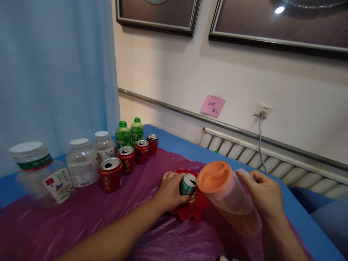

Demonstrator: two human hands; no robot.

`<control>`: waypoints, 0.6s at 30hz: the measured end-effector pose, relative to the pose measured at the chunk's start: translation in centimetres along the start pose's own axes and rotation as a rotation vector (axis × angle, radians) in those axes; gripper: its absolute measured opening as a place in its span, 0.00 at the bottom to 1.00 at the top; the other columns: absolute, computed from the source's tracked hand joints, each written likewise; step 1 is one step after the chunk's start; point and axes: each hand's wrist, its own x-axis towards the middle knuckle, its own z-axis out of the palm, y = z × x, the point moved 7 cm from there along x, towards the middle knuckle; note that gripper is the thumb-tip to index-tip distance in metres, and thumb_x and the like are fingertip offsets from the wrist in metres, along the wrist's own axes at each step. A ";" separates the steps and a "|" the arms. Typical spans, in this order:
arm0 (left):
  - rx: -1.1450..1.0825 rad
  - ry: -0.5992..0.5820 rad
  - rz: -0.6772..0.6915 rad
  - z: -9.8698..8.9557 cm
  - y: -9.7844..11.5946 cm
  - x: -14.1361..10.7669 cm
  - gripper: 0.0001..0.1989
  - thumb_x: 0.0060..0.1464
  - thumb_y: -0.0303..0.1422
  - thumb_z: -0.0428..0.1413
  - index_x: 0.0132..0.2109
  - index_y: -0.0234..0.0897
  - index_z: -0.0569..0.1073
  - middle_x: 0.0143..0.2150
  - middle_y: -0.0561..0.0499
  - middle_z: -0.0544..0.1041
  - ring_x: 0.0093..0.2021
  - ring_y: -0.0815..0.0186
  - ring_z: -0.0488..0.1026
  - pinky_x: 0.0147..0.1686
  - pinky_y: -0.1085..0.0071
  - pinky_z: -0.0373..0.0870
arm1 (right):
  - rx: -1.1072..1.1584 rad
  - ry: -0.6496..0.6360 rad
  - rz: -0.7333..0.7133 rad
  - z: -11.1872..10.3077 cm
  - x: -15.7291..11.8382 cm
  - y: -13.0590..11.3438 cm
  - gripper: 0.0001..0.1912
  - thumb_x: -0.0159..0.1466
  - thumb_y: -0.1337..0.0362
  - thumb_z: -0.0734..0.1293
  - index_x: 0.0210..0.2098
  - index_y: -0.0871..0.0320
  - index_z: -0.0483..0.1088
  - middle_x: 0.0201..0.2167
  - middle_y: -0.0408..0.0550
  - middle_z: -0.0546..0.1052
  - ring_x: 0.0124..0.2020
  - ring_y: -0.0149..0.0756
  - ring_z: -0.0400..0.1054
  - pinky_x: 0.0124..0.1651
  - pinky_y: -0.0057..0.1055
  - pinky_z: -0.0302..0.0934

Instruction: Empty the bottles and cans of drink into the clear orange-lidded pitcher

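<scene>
My left hand (pixel 170 192) is wrapped round a small green can (pixel 188 185) with an opened top. The can is over a red scalloped tray (pixel 187 214); whether it rests on it I cannot tell. On the right, my right hand (pixel 262 192) grips the handle of a clear pitcher (pixel 236 214) with an orange lid (pixel 214 177). The pitcher tilts left, its lid close beside the can's top. Brownish liquid lies in its lower part. No stream between pitcher and can is visible.
Red cans (pixel 111 174) stand in a row on the purple plastic sheet (pixel 152 232). Behind them are two green bottles (pixel 123 135) and clear jars (pixel 81 163) with white lids. A radiator (pixel 244 152) and a plugged-in cable (pixel 260 145) are along the wall.
</scene>
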 end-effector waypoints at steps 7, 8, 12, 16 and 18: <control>0.026 0.004 0.004 0.0 0.0 0.0 0.34 0.39 0.39 0.70 0.57 0.50 0.74 0.52 0.52 0.79 0.55 0.50 0.70 0.59 0.55 0.59 | 0.002 -0.002 -0.007 0.0 -0.1 0.0 0.29 0.51 0.41 0.72 0.16 0.55 0.57 0.17 0.37 0.54 0.22 0.28 0.49 0.22 0.26 0.45; 0.031 0.005 0.001 0.0 0.0 0.0 0.34 0.39 0.39 0.70 0.57 0.50 0.74 0.52 0.52 0.79 0.55 0.50 0.70 0.59 0.55 0.59 | 0.008 -0.004 -0.004 0.0 -0.1 0.0 0.29 0.50 0.41 0.72 0.16 0.55 0.57 0.17 0.37 0.54 0.22 0.28 0.49 0.22 0.26 0.45; 0.027 -0.005 0.001 0.1 -0.1 0.0 0.34 0.39 0.41 0.70 0.56 0.49 0.74 0.52 0.51 0.79 0.55 0.50 0.70 0.59 0.56 0.59 | 0.020 -0.001 0.009 0.0 0.0 0.2 0.29 0.50 0.41 0.73 0.16 0.55 0.57 0.17 0.37 0.54 0.22 0.28 0.49 0.22 0.26 0.45; 0.021 0.000 0.004 0.2 -0.1 0.0 0.34 0.39 0.41 0.70 0.56 0.49 0.74 0.53 0.50 0.79 0.55 0.49 0.70 0.59 0.55 0.59 | 0.028 -0.009 0.005 -0.1 -0.1 0.0 0.29 0.51 0.42 0.73 0.16 0.54 0.57 0.17 0.37 0.54 0.22 0.28 0.49 0.22 0.26 0.45; 0.018 0.001 0.005 0.2 -0.2 0.0 0.34 0.39 0.40 0.70 0.56 0.49 0.74 0.52 0.51 0.79 0.55 0.50 0.70 0.59 0.55 0.59 | 0.024 -0.006 0.013 -0.1 -0.2 0.0 0.28 0.51 0.42 0.73 0.16 0.54 0.58 0.17 0.37 0.55 0.22 0.29 0.49 0.22 0.26 0.45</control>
